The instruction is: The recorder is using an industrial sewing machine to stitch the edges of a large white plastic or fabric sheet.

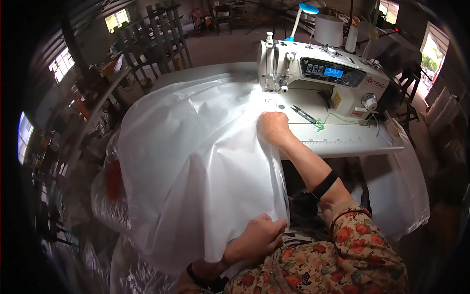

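A large white plastic sheet (pixel 196 127) spreads over the left of the sewing table and hangs off its front edge. My right hand (pixel 275 126) is closed on the sheet's right edge, just in front of the needle area of a white sewing machine (pixel 313 63). Lower down, close to my body, my left hand (pixel 262 234) grips the same edge, with its fingers curled in. Between the two hands the edge runs roughly straight and folds fall away to the left. The fingertips of both hands are partly hidden.
Thread snips (pixel 304 114) and a tangle of green thread (pixel 319 125) lie on the table (pixel 338 139) right of my right hand. A white thread cone (pixel 329 31) stands behind the machine. More white sheeting (pixel 396 181) hangs at the right. Wooden chairs (pixel 156 39) stand at the back left.
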Demonstrator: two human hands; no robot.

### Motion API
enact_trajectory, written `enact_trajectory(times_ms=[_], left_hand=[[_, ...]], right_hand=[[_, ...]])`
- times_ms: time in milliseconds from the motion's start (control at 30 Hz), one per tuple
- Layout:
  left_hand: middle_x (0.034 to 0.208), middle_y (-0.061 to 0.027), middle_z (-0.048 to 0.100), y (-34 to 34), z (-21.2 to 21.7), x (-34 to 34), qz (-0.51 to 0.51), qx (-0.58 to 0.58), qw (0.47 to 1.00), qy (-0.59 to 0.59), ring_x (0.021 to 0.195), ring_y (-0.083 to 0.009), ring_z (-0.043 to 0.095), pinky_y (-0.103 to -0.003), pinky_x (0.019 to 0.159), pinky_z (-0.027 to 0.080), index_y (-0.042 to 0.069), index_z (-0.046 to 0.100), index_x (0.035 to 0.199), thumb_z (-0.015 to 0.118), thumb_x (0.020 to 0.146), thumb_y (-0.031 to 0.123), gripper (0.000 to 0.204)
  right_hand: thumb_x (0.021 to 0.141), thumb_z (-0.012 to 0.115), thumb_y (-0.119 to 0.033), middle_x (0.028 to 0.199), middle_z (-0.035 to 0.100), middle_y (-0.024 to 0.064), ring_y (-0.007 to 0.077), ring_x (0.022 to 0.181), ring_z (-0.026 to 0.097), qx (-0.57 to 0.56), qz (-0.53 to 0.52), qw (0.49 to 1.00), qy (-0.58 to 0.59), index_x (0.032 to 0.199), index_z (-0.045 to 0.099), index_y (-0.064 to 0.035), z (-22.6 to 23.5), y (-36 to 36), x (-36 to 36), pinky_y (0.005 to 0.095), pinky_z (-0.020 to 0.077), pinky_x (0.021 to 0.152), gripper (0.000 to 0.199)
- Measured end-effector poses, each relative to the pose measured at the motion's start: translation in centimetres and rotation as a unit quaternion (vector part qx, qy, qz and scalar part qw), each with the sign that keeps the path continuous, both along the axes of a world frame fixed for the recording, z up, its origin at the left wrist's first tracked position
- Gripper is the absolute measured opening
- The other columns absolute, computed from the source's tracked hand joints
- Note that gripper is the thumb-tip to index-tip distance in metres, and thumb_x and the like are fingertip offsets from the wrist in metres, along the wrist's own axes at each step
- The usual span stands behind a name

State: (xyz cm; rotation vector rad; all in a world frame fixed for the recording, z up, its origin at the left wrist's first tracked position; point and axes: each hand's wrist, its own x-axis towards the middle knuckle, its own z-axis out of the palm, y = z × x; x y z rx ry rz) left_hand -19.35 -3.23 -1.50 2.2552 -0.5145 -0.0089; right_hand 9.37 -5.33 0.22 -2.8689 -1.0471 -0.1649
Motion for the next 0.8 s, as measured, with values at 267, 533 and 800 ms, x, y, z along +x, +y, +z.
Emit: enact_trajectory(times_ms=[267, 533, 800], left_hand=[[0.066, -0.0160, 0.054, -1.8, -0.5, 1.0, 0.066, 0.008, 0.993, -0.093, 0.068, -0.0358, 0.057, -0.043, 0.066, 0.047, 0.003, 0.052, 0.083, 0.063, 0.080, 0.004, 0.011], [0.070, -0.0175, 0.056, -2.7, -1.1, 0.5, 0.110, -0.059, 0.989, -0.077, 0.072, -0.0387, 0.058, -0.045, 0.068, 0.046, 0.001, 0.053, 0.087, 0.060, 0.087, 0.007, 0.009], [0.068, -0.0180, 0.056, -3.0, -1.2, 0.3, 0.125, -0.056, 0.986, -0.094, 0.072, -0.0385, 0.058, -0.045, 0.067, 0.045, 0.001, 0.053, 0.089, 0.059, 0.085, 0.007, 0.009]], right_hand=[[0.084, 0.058, -0.014, 0.098, 0.071, 0.0198, 0.0334, 0.096, 0.069, 0.116, -0.115, 0.986, 0.039, 0.103, 0.065, 0.0005, -0.8, -0.8, 3.3, 0.0417, 0.0540, 0.082, 0.025], [0.085, 0.064, -0.026, 0.108, 0.068, 0.0228, 0.0393, 0.099, 0.066, 0.164, -0.148, 0.964, 0.148, 0.103, 0.068, -0.0008, -0.7, -2.1, 4.2, 0.0461, 0.0505, 0.087, 0.032], [0.081, 0.057, -0.006, 0.095, 0.071, 0.0207, 0.0341, 0.093, 0.070, 0.114, -0.113, 0.987, 0.013, 0.102, 0.062, 0.0010, -0.9, -0.5, 2.7, 0.0425, 0.0546, 0.081, 0.023]])
